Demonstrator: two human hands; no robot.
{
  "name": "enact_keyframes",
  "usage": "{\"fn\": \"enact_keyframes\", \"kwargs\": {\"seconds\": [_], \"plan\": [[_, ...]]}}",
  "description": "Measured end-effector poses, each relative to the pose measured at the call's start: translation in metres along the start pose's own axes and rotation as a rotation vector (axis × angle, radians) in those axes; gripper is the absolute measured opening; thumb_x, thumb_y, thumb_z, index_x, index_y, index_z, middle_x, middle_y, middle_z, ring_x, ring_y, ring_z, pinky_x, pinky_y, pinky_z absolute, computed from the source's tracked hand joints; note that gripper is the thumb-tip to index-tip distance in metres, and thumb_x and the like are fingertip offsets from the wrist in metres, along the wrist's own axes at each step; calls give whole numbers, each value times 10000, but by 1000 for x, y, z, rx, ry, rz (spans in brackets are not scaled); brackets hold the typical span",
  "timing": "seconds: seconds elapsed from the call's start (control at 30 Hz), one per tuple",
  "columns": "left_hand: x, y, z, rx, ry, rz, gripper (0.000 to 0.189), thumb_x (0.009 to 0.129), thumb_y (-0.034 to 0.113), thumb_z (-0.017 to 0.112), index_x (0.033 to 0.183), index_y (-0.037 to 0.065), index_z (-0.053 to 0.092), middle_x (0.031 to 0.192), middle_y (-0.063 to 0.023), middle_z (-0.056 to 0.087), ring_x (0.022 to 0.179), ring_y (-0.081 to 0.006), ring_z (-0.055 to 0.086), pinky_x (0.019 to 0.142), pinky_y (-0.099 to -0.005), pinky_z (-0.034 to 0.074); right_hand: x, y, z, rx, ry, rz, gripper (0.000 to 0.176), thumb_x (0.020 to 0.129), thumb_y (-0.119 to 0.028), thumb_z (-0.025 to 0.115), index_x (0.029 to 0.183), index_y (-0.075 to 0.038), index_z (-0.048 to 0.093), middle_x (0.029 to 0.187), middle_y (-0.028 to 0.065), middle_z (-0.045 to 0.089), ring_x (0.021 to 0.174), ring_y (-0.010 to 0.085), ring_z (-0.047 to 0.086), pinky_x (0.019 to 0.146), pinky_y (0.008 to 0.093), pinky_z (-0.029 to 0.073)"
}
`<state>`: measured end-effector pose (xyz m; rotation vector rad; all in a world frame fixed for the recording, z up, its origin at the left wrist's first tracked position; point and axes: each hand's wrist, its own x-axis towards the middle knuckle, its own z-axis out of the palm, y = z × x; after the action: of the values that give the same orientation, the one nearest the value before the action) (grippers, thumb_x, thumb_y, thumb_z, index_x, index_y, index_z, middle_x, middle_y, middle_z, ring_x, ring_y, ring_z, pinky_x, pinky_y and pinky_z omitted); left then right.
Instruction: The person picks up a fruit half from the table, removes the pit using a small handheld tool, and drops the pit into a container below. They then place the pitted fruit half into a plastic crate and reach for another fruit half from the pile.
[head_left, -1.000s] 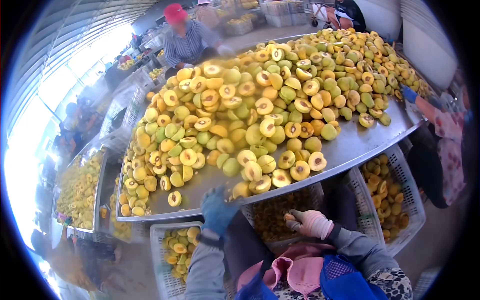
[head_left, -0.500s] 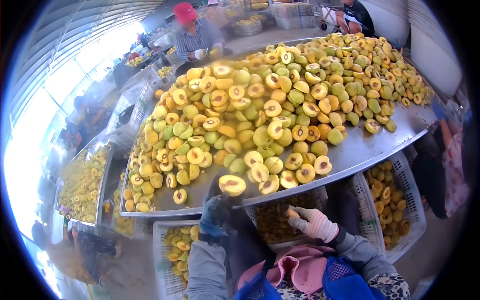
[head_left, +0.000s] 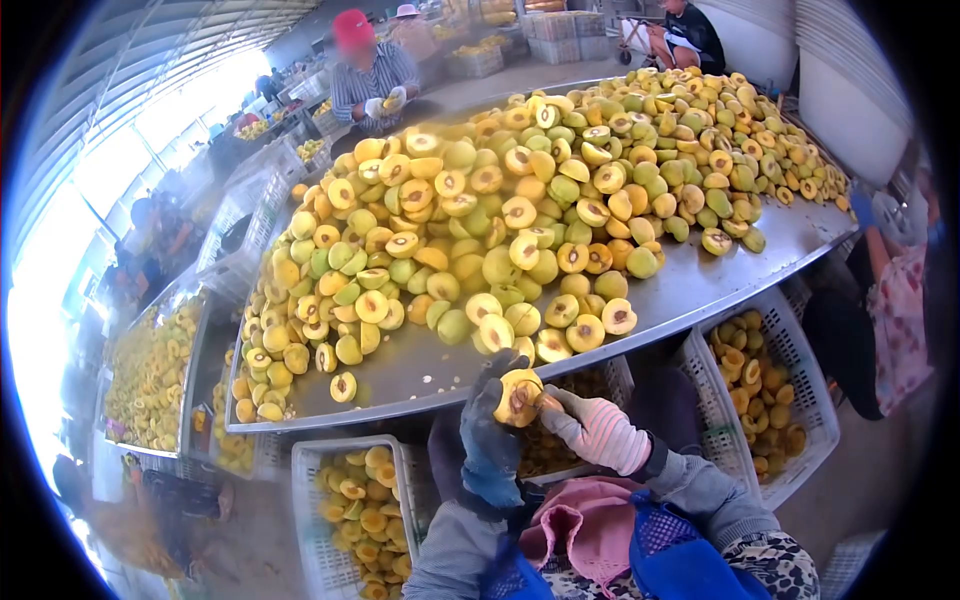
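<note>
My left hand (head_left: pixel 492 440), in a dark blue-grey glove, holds a yellow fruit half (head_left: pixel 518 397) with its cut side showing, just off the front edge of the metal table (head_left: pixel 410 400). My right hand (head_left: pixel 605 432), in a pink and white striped glove, is closed at the fruit's right side; whatever its fingertips grip is too small to make out. A large pile of halved yellow and green fruit (head_left: pixel 480 240) covers much of the tabletop beyond both hands.
Crates of fruit halves stand at the left (head_left: pixel 300 500) and right (head_left: pixel 820 400) below the table. Another container (head_left: pixel 620 380) is partly behind my hands. Across the table sits a person in a red cap (head_left: pixel 375 80). Another person's patterned clothing (head_left: pixel 900 320) shows at right.
My left hand has brought the fruit half off the table edge towards my right hand, which has risen to meet it. The whole view has shifted slightly.
</note>
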<state>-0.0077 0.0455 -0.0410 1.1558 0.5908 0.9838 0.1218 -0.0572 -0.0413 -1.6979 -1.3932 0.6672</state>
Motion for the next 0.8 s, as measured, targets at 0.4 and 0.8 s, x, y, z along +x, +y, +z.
{"fn": "enact_keyframes", "kwargs": {"seconds": [0.4, 0.8], "plan": [[-8, 1, 14, 797, 49, 357, 309, 963, 229, 580, 1133, -26, 616, 1025, -124, 700, 899, -200, 663, 819, -331, 532, -14, 27, 20, -36, -77, 12, 370, 983, -418, 453, 1127, -88, 539, 792, 228, 643, 747, 429, 623, 664, 496, 476], [-3, 14, 13, -136, -89, -140, 415, 993, 308, 526, 939, -66, 698, 946, -172, 712, 829, -223, 674, 775, -328, 543, -13, -8, -11, 558, -431, 313, 453, 997, -406, 532, 1103, 18, 651, 839, 24, 620, 752, 80, 540, 679, 265, 468]]}}
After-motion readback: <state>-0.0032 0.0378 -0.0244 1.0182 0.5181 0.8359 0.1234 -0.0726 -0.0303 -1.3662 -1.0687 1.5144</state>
